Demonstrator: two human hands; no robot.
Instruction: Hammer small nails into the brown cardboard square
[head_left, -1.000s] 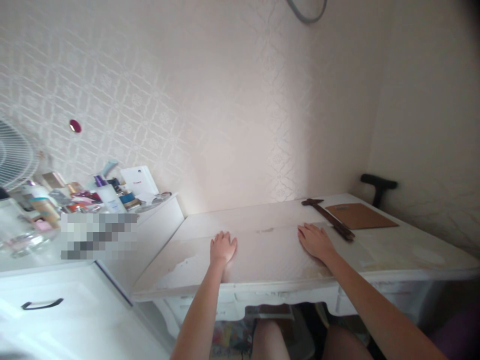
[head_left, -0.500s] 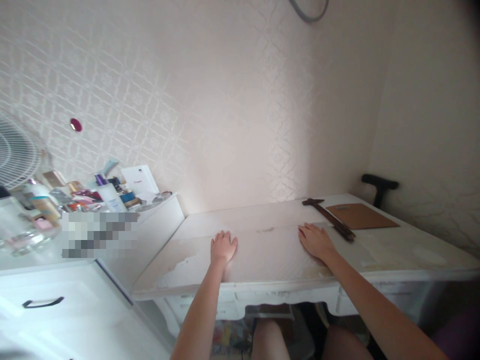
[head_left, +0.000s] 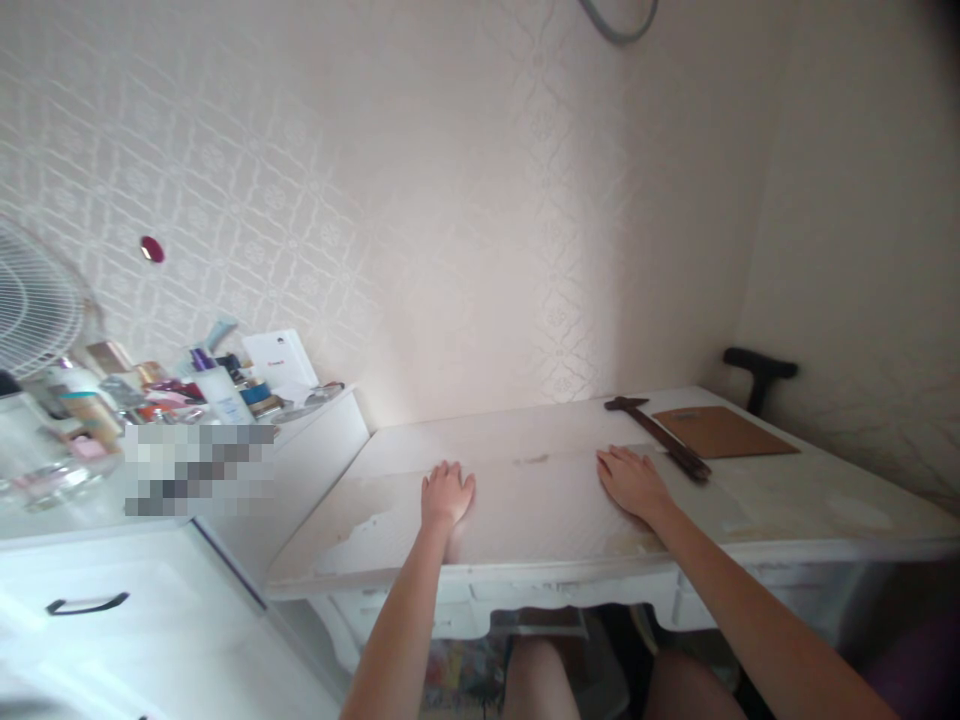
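My left hand (head_left: pixel 447 494) lies palm down on the worn white desk (head_left: pixel 525 520), its fingers stretched out and nothing in it. My right hand (head_left: pixel 632 482) also rests flat on the desktop, fingers extended and holding nothing. Just beyond and to the right of it is a hammer (head_left: pixel 660 438) with a dark head and a brown handle, lying at a slant. Its head points away toward the wall. Beside the hammer sits a brown clipboard (head_left: pixel 731 432) with a metal clip at its upper left.
On the left, a white dresser (head_left: pixel 225 560) carries crowded bottles and cosmetics, a white box (head_left: pixel 281 360) and a fan (head_left: pixel 37 300). A black T-shaped handle (head_left: pixel 759 370) rises behind the desk's right side. The patterned wall (head_left: pixel 465 250) backs the desk. My legs are under it.
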